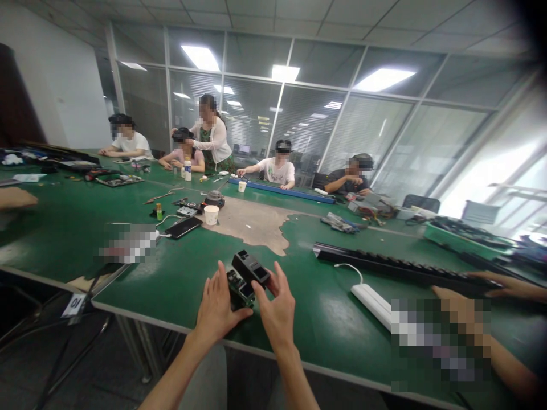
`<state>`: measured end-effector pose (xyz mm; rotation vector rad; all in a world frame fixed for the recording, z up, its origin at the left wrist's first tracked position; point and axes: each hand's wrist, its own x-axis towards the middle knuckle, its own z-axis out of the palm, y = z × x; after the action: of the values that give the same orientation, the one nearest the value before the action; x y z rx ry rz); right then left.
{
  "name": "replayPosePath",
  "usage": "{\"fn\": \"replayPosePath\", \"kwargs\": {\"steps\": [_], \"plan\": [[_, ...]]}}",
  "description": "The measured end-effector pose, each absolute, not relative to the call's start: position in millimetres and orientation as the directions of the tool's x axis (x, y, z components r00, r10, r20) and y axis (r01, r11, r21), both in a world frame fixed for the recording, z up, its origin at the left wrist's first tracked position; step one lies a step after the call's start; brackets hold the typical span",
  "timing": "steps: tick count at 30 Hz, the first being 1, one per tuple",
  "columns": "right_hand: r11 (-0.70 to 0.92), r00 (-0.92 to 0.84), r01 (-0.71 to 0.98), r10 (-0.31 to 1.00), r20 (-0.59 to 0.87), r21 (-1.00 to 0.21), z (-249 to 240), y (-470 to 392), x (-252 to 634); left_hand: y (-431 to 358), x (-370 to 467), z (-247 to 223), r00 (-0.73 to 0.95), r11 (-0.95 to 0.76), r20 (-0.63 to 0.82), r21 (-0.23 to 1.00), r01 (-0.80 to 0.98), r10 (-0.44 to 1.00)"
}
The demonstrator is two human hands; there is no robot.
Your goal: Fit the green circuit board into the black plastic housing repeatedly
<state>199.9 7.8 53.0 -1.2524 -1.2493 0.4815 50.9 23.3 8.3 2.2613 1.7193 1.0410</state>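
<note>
In front of me, over the near edge of the green table, is a small black electronic device in two parts. Its black cover (pixel 251 266) is tilted up on the right and has dark square patches on it. Under the cover shows an exposed circuit board (pixel 240 286). My left hand (pixel 217 307) holds the circuit board part from the left, fingers along its side and thumb at its near end. My right hand (pixel 276 310) grips the cover's right end between thumb and fingers.
A paper cup (pixel 211 215) and a black phone (pixel 183 227) stand ahead left. To the right lie a long black rail (pixel 376 267) and a white power strip (pixel 371 302), with a co-worker's hands (pixel 461 307) beside them. Several people sit across the table.
</note>
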Motion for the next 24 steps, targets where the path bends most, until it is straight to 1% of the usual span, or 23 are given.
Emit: {"fn": "replayPosePath", "kwargs": {"steps": [3,7,14,18,24], "plan": [[0.311,0.431,0.342,0.787,0.442,-0.887,51,19,224,23,51,10,0.121,-0.336,0.423,0.481,0.810,0.898],[0.237,0.498,0.407,0.752,0.431,-0.882,31,34,260,22,51,13,0.133,-0.338,0.410,0.483,0.808,0.902],[0.155,0.468,0.497,0.781,0.414,-0.854,4,45,279,22,51,14,0.152,-0.339,0.383,0.486,0.806,0.911],[0.124,0.423,0.557,0.808,0.409,-0.822,-3,46,278,23,51,14,0.150,-0.339,0.387,0.484,0.807,0.910],[0.105,0.419,0.617,0.796,0.438,-0.780,-4,47,275,22,51,14,0.150,-0.348,0.396,0.493,0.798,0.906]]}}
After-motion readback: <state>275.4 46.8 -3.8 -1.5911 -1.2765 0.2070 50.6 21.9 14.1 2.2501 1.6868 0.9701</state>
